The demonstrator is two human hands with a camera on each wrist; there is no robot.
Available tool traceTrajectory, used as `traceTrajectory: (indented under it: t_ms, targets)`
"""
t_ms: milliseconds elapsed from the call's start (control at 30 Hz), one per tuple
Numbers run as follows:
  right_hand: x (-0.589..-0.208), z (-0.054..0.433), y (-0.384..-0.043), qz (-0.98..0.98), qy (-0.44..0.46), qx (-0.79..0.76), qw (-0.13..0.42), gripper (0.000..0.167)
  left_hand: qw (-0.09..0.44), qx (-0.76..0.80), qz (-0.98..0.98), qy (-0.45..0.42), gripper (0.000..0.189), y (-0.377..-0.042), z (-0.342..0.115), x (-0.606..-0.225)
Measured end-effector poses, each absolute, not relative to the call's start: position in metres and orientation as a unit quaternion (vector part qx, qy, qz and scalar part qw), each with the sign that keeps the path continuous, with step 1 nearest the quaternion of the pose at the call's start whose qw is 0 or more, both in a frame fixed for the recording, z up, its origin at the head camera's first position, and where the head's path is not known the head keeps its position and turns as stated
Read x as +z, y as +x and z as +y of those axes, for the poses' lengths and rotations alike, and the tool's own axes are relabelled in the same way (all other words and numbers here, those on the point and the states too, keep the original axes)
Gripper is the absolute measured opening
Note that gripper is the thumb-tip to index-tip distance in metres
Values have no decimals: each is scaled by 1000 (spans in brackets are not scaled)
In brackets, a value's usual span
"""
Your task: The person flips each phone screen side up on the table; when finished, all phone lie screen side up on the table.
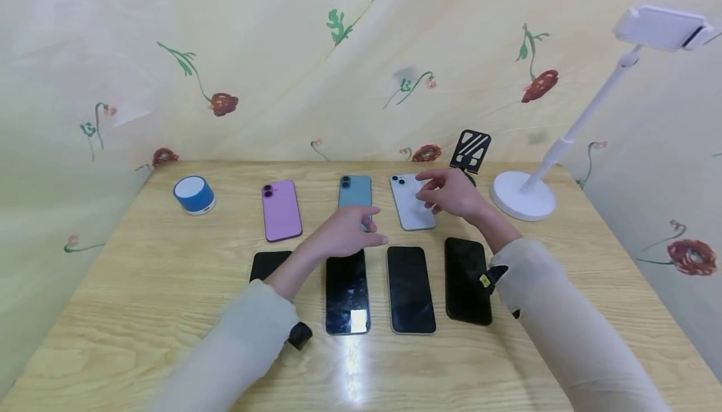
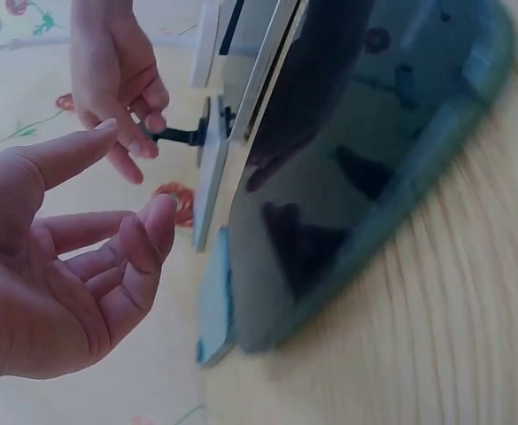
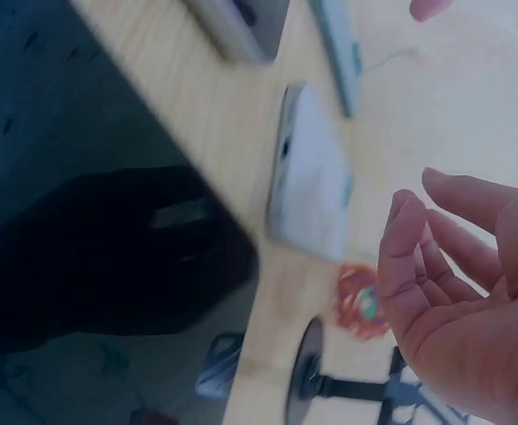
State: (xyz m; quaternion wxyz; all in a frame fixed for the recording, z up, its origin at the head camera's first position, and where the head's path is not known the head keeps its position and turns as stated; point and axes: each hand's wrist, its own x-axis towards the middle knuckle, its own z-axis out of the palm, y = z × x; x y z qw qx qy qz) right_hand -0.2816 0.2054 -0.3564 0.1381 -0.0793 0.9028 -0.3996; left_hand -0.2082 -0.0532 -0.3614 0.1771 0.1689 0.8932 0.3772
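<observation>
My left hand (image 1: 351,231), fingers loosely bent and holding nothing, hovers between a blue phone (image 1: 355,190) and a dark-screened phone (image 1: 346,299). Above the right part of a white phone (image 1: 407,206) hangs my right hand (image 1: 453,194), also with nothing in it. In the right wrist view the right hand (image 3: 471,292) is apart from the white phone (image 3: 316,181). The three coloured phones, including a purple phone (image 1: 282,211), lie backs up in the far row. Nearer me are more screen-up phones: one (image 1: 410,290) in the middle, one (image 1: 464,274) under my right wrist, one (image 1: 268,264) partly hidden by my left forearm.
A blue and white cylinder (image 1: 194,195) stands at the back left of the wooden table (image 1: 141,286). Behind my right hand is a black folding stand (image 1: 471,150). To its right rises a white stand (image 1: 524,196) with a tilted arm and holder. A flowered cloth (image 1: 282,73) hangs behind.
</observation>
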Motion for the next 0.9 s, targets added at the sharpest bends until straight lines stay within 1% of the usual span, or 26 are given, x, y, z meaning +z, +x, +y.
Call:
traceTrajectory:
  t_ms: [233, 367, 533, 633, 700, 767, 867, 900]
  targets:
    - [-371, 221, -306, 905, -73, -388, 162, 51, 198, 383, 890, 147, 72, -229, -25, -376]
    - [-378, 224, -316, 913, -77, -360, 175, 58, 220, 410, 876, 123, 73, -235, -16, -381]
    - [-382, 223, -327, 929, -120, -296, 186, 73, 229, 410, 876, 113, 77, -239, -7, -386]
    - [-381, 220, -333, 933, -136, -262, 204, 80, 229, 394, 882, 116, 62, -242, -2, -388]
    - [-379, 219, -337, 933, -136, -246, 224, 82, 232, 389, 884, 116, 46, -244, 0, -388]
    - [-378, 217, -338, 932, -131, -237, 241, 82, 233, 386, 885, 116, 34, -246, 3, -390]
    - [-376, 216, -339, 932, -118, -232, 251, 81, 235, 389, 884, 113, 44, -249, 4, -391]
    - [-376, 215, -338, 933, -115, -233, 249, 81, 235, 390, 883, 111, 51, -250, 4, -391]
